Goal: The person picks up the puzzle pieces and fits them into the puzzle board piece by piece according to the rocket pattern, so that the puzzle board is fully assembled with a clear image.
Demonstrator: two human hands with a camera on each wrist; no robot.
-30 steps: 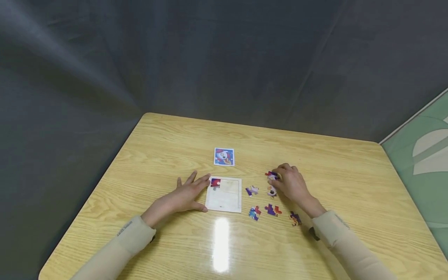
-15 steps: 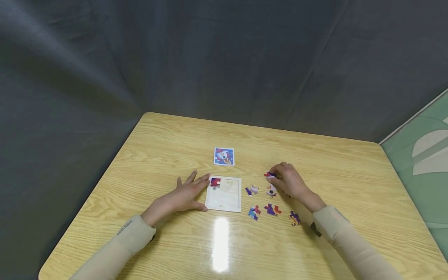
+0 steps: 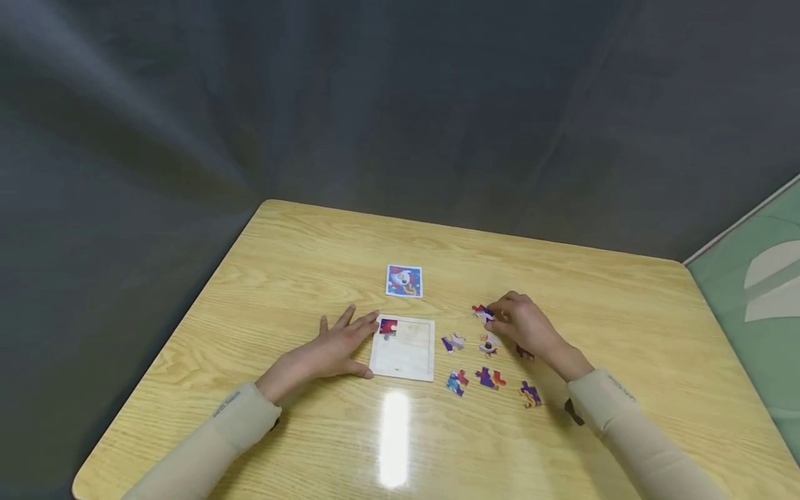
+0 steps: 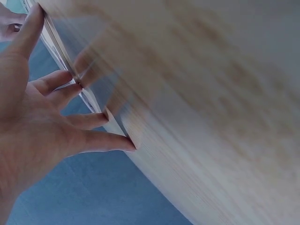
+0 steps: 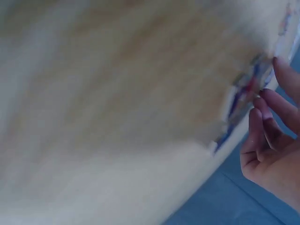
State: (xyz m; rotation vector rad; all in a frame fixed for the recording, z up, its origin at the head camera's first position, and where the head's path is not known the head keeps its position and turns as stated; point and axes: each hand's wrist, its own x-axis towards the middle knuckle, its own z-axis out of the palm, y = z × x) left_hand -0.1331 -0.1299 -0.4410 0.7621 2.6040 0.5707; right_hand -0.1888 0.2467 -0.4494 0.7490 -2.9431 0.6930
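The left hand (image 3: 331, 351) lies with fingers spread, fingertips and thumb against the left edge of a square wooden puzzle tray (image 3: 406, 355), where a red corner piece (image 3: 388, 326) sits at far left. The right hand (image 3: 528, 326) pinches a red, purple and white jigsaw piece (image 3: 482, 312) between thumb and forefinger, right of the tray on the wood-grain table (image 3: 300, 271). Loose jigsaw pieces (image 3: 490, 378) lie near it. Beyond the tray is a rocket picture card (image 3: 404, 281). Dark lettering (image 3: 226, 404) marks both beige sleeve cuffs (image 3: 250, 417), probably a brand, too small to read.
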